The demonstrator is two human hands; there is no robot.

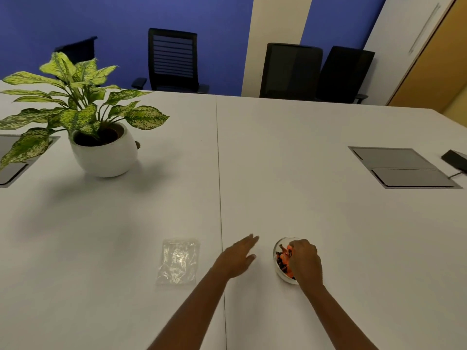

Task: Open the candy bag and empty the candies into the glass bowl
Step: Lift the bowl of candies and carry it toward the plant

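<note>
Two hands were out over the white table (303,152). My right hand (304,261) sat curled over the glass bowl (278,251), fingers down among the orange and dark candies (283,257); couldn't tell if it gripped any. Left hand (237,256) was flat and spread, holding nothing, between the bowl and the clear candy bag (178,261), which lay flat, looking empty.
</note>
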